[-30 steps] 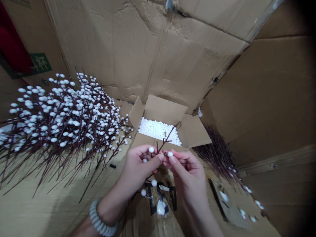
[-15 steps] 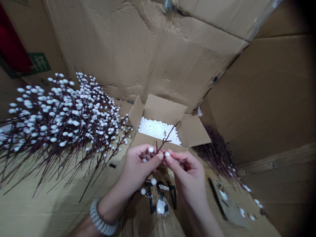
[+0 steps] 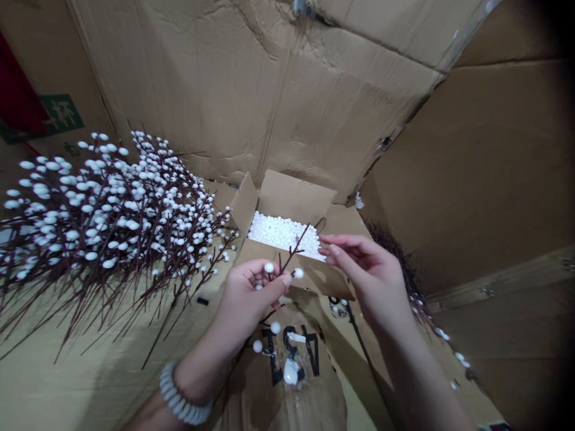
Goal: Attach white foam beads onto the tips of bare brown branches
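- hands: apart. left hand clamped on a beaded stem, fingers closed round it. right hand open, fingers spread, holding nothing, raised well clear of the stem
- stem: in the left hand, tip angled up over the near edge of the small box, white beads on its side twigs, lower beads hanging just below the hand
- left wrist: white beaded bracelet
- small box: open, flaps up, filled with white foam balls; sits just ahead of the left hand
- left of the box: big pile of beaded branches, dark stems, white beads, tips nearly reaching the box
- right of the box: dark bundle of stems, partly behind the right hand, a few white beads at its lower end
- under the hands: clear bag with a white bead inside, on brown packaging with black print; print hard to read
- surface: tan cardboard sheet under the pile, creased, with a small black clip near the stems
- room: creased cardboard wall straight ahead, second cardboard wall on the right, joined at a taped seam; metal fitting at the top edge
- far left: green sign with white symbols, red cloth hanging over part of it
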Motion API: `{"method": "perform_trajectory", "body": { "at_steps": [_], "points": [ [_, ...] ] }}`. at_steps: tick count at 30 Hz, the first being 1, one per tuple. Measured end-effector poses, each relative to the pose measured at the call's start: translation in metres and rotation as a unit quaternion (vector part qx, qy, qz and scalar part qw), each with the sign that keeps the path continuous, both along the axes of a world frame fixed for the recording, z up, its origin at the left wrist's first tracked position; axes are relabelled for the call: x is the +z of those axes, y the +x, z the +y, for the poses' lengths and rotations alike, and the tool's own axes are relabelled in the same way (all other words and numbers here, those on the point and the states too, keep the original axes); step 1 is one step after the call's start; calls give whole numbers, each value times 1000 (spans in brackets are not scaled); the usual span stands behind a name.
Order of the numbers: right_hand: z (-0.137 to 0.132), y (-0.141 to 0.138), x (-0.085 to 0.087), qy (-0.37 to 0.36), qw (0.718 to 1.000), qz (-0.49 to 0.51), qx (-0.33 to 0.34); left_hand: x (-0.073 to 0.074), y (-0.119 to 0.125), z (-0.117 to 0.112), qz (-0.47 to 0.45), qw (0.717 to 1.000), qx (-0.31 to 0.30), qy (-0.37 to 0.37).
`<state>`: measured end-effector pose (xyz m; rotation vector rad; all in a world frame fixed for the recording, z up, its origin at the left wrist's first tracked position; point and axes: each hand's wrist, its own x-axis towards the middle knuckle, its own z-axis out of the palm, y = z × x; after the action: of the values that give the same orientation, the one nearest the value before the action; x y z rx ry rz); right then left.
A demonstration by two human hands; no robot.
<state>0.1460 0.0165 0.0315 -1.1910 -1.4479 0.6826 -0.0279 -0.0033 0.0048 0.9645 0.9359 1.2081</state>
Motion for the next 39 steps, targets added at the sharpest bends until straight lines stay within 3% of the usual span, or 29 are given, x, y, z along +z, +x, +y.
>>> {"method": "perform_trajectory", "body": {
  "at_steps": [3, 5, 10, 17, 23, 32, 39],
  "points": [
    [38, 13, 4, -29, 978, -204, 41, -1, 0, 1, -2, 1000, 1, -7],
    [63, 14, 1, -48, 917, -390, 72, -2, 1, 1, 2, 1000, 5, -12],
    [104, 0, -20, -65, 870, -476, 107, -2, 0, 0, 6, 1000, 8, -8],
    [126, -16, -38, -76, 826, -532, 170, 0, 0, 0, 3, 1000, 1, -11],
    [128, -13, -41, -67, 843, -509, 161, 0, -2, -1, 5, 1000, -2, -13],
    [121, 5, -43, -52, 907, -402, 112, 0, 0, -2, -11, 1000, 1, -11],
    [118, 6, -43, -50, 892, -429, 129, 1, 1, -2, -5, 1000, -3, -12]
  ]
}}
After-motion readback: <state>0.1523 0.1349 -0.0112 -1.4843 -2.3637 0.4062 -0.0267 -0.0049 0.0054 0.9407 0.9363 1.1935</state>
